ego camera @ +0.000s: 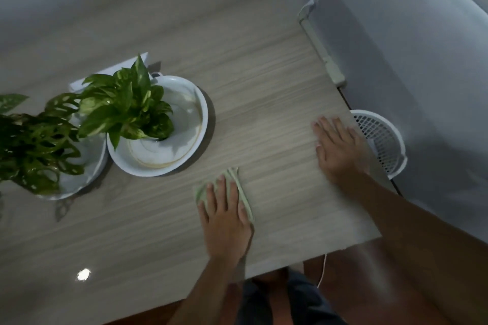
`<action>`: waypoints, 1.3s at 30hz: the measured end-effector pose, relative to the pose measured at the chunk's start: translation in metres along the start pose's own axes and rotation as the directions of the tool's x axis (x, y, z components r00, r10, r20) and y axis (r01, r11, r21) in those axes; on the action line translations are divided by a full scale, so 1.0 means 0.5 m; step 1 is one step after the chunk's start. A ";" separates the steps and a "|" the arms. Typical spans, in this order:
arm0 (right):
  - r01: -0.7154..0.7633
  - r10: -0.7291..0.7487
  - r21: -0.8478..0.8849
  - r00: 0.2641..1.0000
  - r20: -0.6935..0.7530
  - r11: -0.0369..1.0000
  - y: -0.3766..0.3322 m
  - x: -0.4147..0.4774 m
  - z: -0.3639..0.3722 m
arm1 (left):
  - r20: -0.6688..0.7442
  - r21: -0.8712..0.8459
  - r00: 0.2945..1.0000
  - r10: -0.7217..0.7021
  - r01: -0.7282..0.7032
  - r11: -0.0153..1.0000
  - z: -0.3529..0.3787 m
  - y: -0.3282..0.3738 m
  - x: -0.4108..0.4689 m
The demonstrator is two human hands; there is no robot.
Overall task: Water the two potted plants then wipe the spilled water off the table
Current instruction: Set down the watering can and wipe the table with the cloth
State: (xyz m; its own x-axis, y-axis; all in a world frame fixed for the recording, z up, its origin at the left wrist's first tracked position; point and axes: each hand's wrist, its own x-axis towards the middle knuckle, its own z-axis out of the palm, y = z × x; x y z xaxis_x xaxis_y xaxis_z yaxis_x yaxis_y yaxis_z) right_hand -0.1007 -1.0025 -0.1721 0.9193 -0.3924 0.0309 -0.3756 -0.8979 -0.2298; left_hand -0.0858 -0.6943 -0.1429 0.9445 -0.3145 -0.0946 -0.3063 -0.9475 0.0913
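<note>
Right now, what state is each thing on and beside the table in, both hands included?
Folded pale green cloth: flat on the table, pressed under the left hand.
Left hand: palm down on the cloth.
Right hand: flat on the bare table, holding nothing.
Wood-grain table: no puddle visible.
Two white round pots: upright, touching, plants leafy.
White mesh plastic basket: on the floor, looks empty.

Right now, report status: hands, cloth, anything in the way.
Left hand flat on green cloth, pressing it to table. Right hand flat on table, empty. Potted plants left of cloth, apart from it.
</note>
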 end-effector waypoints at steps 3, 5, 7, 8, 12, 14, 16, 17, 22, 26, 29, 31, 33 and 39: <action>0.006 -0.006 -0.006 1.000 -0.011 1.000 -0.006 -0.001 -0.005 | 0.127 -0.069 0.981 0.145 -0.137 0.988 0.027 0.072 -0.129; 0.016 -0.017 -0.009 1.000 -0.018 1.000 -0.008 -0.003 -0.009 | 0.087 -0.113 0.945 0.316 -0.305 0.946 0.037 0.131 -0.122; 0.013 -0.013 0.006 1.000 -0.023 1.000 -0.009 -0.003 -0.015 | 0.089 -0.092 0.933 0.348 -0.340 0.936 0.021 0.133 -0.044; 0.019 -0.019 0.011 1.000 -0.021 1.000 -0.011 -0.003 -0.017 | 0.094 -0.040 0.946 0.309 -0.307 0.951 0.012 0.102 -0.003; 0.013 -0.012 0.038 1.000 -0.019 0.999 -0.025 -0.010 -0.023 | -0.018 0.022 0.997 -0.077 0.077 0.997 -0.011 -0.117 0.029; 0.007 -0.006 0.047 1.000 -0.019 0.999 -0.052 -0.022 -0.025 | -0.014 -0.015 0.989 -0.146 0.146 0.989 -0.004 -0.143 -0.046; 0.051 -0.051 0.074 0.999 0.003 0.996 -0.113 -0.036 -0.018 | 0.076 -0.044 0.994 -0.078 0.082 0.996 0.022 -0.088 -0.119; 0.091 -0.093 0.095 0.995 0.026 0.991 -0.152 -0.044 -0.010 | 0.102 -0.073 0.995 0.003 0.005 0.997 0.032 -0.056 -0.136; 0.174 -0.178 0.044 0.978 0.110 0.984 -0.272 -0.071 0.036 | 0.095 -0.029 0.995 0.043 -0.040 0.999 -0.009 -0.136 0.013; 0.179 -0.177 -0.019 0.979 0.101 0.984 -0.264 -0.077 0.054 | 0.012 -0.038 0.970 -0.241 0.242 0.970 -0.028 -0.258 -0.061; 0.164 -0.161 -0.016 0.982 0.097 0.986 -0.269 -0.075 0.058 | 0.079 -0.087 0.989 -0.129 0.135 0.987 0.008 -0.162 -0.167; 0.170 -0.169 -0.001 0.982 0.081 0.985 -0.269 -0.077 0.058 | 0.072 -0.130 0.995 0.062 -0.052 0.990 0.027 -0.091 -0.161; 0.176 -0.176 0.007 0.983 0.052 0.984 -0.267 -0.078 0.056 | 0.052 -0.123 0.984 0.167 -0.160 0.979 0.017 -0.085 -0.087; 0.191 -0.192 0.031 0.981 0.029 0.981 -0.274 -0.078 0.049 | 0.021 -0.017 0.964 -0.267 0.267 0.964 -0.017 -0.309 -0.037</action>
State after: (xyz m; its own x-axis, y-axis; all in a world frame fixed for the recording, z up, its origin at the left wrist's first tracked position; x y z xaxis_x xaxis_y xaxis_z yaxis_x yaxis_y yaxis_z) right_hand -0.0822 -0.8592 -0.1655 0.9773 -0.2065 0.0464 -0.1888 -0.9498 -0.2494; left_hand -0.0549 -0.5416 -0.1471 0.9893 -0.0515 -0.1362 -0.0409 -0.9960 0.0799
